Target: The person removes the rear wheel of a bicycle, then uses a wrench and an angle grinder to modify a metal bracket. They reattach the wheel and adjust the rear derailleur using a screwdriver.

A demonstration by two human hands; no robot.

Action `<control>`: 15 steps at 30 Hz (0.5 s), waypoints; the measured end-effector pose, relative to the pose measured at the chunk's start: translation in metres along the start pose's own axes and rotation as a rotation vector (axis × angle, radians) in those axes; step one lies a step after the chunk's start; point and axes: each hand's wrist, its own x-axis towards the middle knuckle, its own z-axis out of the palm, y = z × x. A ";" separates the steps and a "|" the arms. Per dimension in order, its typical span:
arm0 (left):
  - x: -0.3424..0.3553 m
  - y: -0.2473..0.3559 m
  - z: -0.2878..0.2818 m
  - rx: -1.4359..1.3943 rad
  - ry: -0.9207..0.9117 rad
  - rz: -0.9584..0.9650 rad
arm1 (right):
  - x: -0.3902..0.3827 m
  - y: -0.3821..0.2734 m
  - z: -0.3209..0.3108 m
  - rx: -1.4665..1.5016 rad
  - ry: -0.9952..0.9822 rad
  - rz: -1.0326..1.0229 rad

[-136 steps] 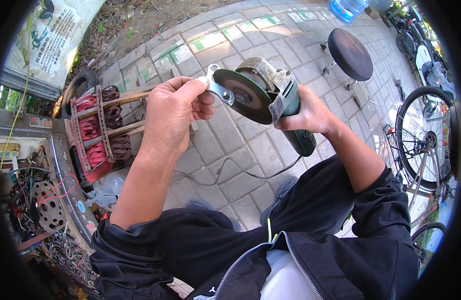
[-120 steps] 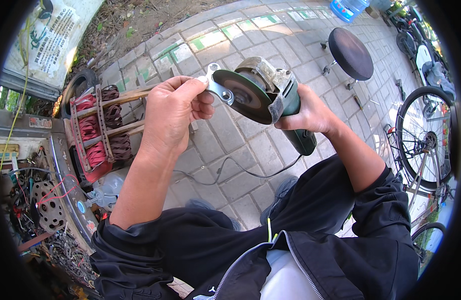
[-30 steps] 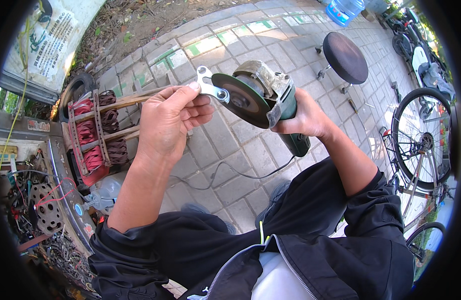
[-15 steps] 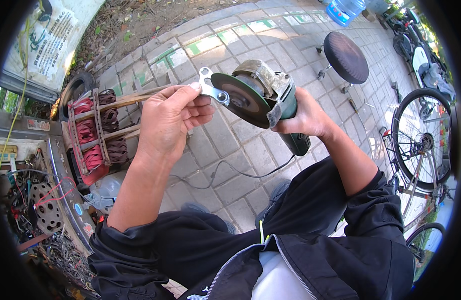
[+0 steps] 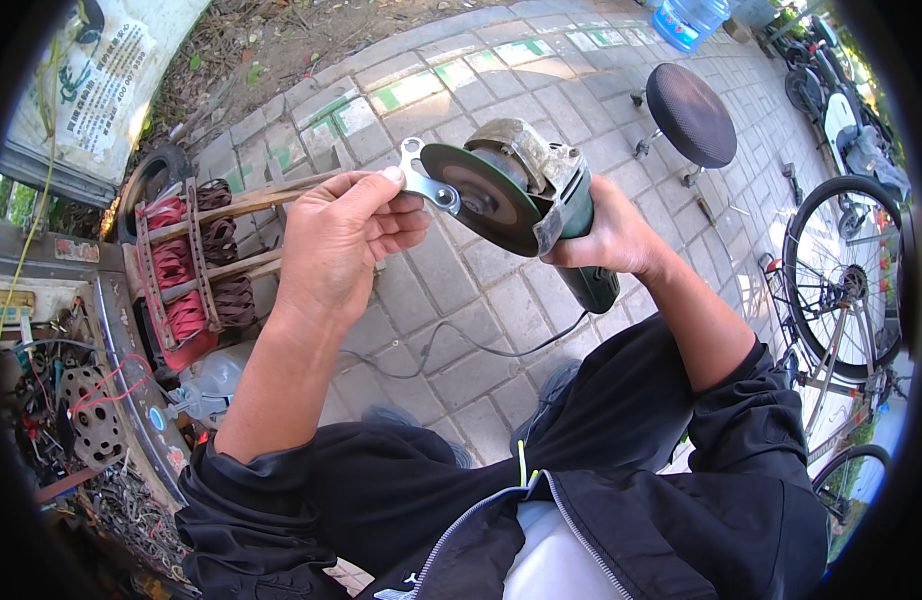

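Between the thumb and fingers of my left hand point(image 5: 346, 225) is a small silver metal bracket point(image 5: 428, 186) with round holes at its ends. The bracket's near end lies right against the face or edge of a dark disc point(image 5: 486, 205); whether they touch I cannot tell. That disc belongs to a green angle grinder point(image 5: 573, 225) with a worn metal guard point(image 5: 529, 140). My right hand point(image 5: 616, 228) is wrapped round the grinder's body, its fingers partly hidden behind it. A black cord point(image 5: 451, 338) runs from the grinder's lower end across the paving.
A round black stool point(image 5: 691, 115) stands ahead to the right, near a screwdriver point(image 5: 707, 211) on the paving. A bicycle wheel point(image 5: 846, 280) is at the right. Wooden-handled racks with red and brown straps point(image 5: 171, 265) and a bin of metal parts point(image 5: 121, 510) lie left. A water jug point(image 5: 689, 22) stands far off.
Almost nothing differs. Both hands hold the bracket and grinder in nearly the same place, with only a very slight shift of the bracket.
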 end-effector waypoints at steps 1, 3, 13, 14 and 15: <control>0.000 0.000 0.000 0.001 0.000 0.001 | 0.000 -0.001 0.000 -0.001 0.001 -0.002; 0.000 0.000 0.000 0.003 -0.001 0.001 | 0.000 -0.004 0.000 -0.003 0.004 -0.004; 0.001 -0.001 0.000 0.004 -0.007 -0.002 | 0.001 -0.001 0.001 -0.010 0.010 -0.028; 0.001 -0.001 -0.001 0.004 -0.008 -0.002 | 0.001 -0.002 0.000 -0.009 0.009 -0.024; 0.001 -0.001 -0.001 0.003 -0.009 -0.003 | 0.001 -0.003 0.000 -0.008 0.007 -0.020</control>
